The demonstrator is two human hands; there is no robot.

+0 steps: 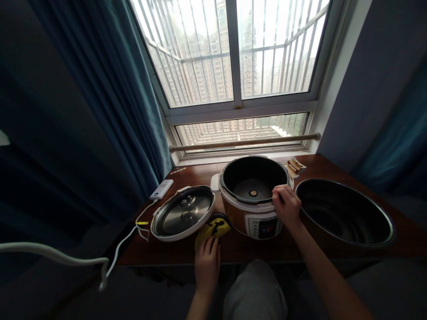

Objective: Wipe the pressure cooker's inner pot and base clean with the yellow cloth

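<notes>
An electric pressure cooker (pixel 233 218) stands with its top off, showing a dark inside with a small round piece (pixel 253 193) at the centre of the floor. At the cooker's right rim is my right hand (pixel 287 205), its fingers curled closed; what they hold, if anything, is hidden. My left hand (pixel 207 262) lies with fingers stretched out, fingertips touching the near edge of a yellow cloth (pixel 213 229) with black marks. Left of the cloth, the cooker's lid (pixel 185 213) rests with its metal inner face up.
A dark inner pot (pixel 347 213) sits on the wooden table (pixel 240 253) at the right. A white power bank (pixel 162 190) with a white cable (pixel 116 251) is at the left. Small brown pieces (pixel 294 166) lie behind the cooker, near the window (pixel 236 106).
</notes>
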